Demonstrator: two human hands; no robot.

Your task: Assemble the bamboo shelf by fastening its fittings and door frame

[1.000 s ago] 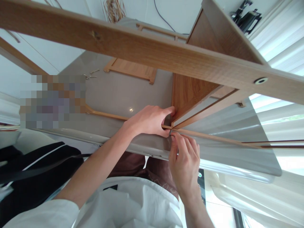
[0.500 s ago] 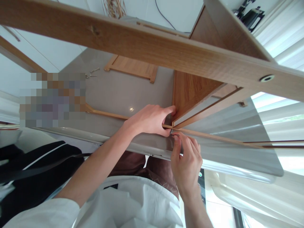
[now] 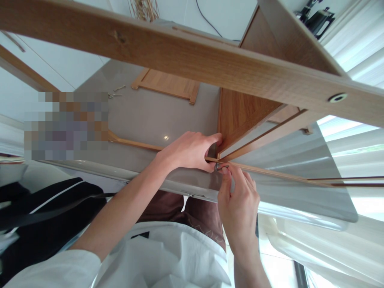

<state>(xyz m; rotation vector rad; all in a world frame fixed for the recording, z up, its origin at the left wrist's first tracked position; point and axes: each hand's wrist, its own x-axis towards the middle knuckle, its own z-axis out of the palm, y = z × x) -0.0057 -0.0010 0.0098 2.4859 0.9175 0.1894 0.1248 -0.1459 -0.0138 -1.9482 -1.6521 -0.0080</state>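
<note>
Right of centre in the frame, the right hand's [image 3: 238,196] fingers pinch a small, thin grey metal rod [image 3: 223,167] beside a slim light-brown wooden rail [image 3: 270,172]. The left hand's [image 3: 190,152] fingers spread around the rail's end; whether they grip it, I cannot tell.

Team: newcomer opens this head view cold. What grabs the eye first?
The thick wooden beam first, cutting across the top from edge to edge. Then the hands, just right of centre: the left hand clasps the lower corner of a wooden panel, and the right hand pinches a small metal piece beside it. Behind them, a smaller panel lies on the grey tabletop.
</note>
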